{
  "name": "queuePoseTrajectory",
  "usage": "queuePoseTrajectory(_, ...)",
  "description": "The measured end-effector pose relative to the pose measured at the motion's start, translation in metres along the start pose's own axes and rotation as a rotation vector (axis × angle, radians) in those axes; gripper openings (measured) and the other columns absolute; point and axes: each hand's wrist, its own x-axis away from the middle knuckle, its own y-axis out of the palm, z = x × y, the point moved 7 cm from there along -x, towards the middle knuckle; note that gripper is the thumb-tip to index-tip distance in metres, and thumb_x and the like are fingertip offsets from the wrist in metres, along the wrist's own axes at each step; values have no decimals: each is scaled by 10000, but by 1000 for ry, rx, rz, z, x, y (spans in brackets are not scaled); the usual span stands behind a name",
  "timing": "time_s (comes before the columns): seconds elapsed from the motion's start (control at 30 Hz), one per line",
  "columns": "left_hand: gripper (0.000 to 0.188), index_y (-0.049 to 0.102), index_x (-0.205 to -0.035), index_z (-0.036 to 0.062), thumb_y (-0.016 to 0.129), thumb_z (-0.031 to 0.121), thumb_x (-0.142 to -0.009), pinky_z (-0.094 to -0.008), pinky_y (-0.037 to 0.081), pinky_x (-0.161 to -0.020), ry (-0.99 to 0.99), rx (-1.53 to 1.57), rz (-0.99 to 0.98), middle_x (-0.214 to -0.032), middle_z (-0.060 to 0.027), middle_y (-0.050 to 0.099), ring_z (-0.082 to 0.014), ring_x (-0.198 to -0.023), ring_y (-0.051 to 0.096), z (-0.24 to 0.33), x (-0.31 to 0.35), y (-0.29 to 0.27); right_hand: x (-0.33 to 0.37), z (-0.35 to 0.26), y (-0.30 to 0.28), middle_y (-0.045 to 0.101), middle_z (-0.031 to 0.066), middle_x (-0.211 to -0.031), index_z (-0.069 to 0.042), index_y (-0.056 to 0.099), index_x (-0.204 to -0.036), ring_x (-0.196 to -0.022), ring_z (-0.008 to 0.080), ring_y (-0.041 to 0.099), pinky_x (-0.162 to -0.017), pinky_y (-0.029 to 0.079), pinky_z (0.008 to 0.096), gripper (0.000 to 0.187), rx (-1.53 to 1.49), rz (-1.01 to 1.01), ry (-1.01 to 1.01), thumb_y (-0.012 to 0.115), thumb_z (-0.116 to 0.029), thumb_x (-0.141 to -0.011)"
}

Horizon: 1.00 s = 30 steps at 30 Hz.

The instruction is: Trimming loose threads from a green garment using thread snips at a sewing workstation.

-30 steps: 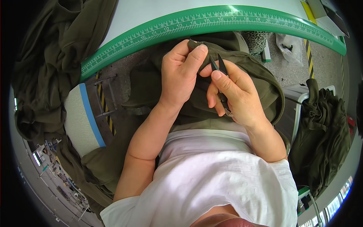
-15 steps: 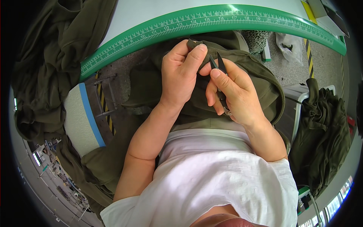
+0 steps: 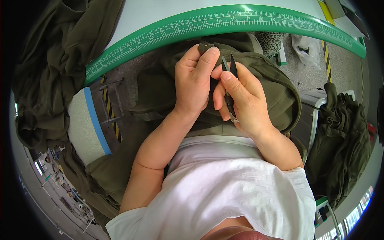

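My left hand (image 3: 195,80) pinches the edge of an olive-green garment (image 3: 268,82) between thumb and fingers. The garment drapes over my lap below the table edge. Close beside it, my right hand (image 3: 246,94) is wrapped round small black thread snips (image 3: 233,68). Their two pointed blades stand slightly apart and point up and away from me, near the left fingertips. A metal end of the snips shows below my right fingers. The fingers of both hands nearly touch in front of the cloth.
A white table with a green edge carrying ruler marks (image 3: 224,22) curves across the far side. More olive-green cloth hangs at the left (image 3: 52,72), and a heap of olive-green cloth (image 3: 340,148) lies on the right. A clear plastic bag (image 3: 306,50) rests on the floor beyond.
My left hand has shifted slightly right, still pinching the cloth edge. The right hand has moved a little left, and the snips are turned more upright.
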Motion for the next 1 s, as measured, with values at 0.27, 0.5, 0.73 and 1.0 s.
queuePoseTrajectory(0.27,188,558,-776,58,532,126,-949,-193,398,-556,-31,7,49,-690,31,531,-25,-616,445,-1,2,0,-1,1,0,563,83,-619,-14,516,-1043,-410,103,438,-379,335,206,229,22,2,10,402,-210,-1013)
queuePoseTrajectory(0.5,199,556,-771,57,544,148,-947,-188,396,-532,-37,10,64,-680,24,546,-22,-594,452,-3,3,-1,-2,1,0,562,81,-627,-18,508,-1032,-414,101,440,-380,341,204,218,21,2,-11,399,-206,-1015)
queuePoseTrajectory(0.73,210,556,-767,57,543,158,-951,-187,392,-525,6,-49,40,-671,26,546,-17,-589,449,-2,6,-3,-3,1,1,561,80,-628,-21,500,-1019,-408,100,435,-375,339,203,212,16,9,-35,399,-207,-1016)
queuePoseTrajectory(1.0,177,570,-811,46,547,153,-949,-184,405,-552,-8,-49,35,-697,19,562,-20,-613,469,-6,4,-5,-2,3,-2,558,80,-623,-21,502,-1020,-401,98,429,-369,336,203,210,16,10,-10,403,-207,-1015)
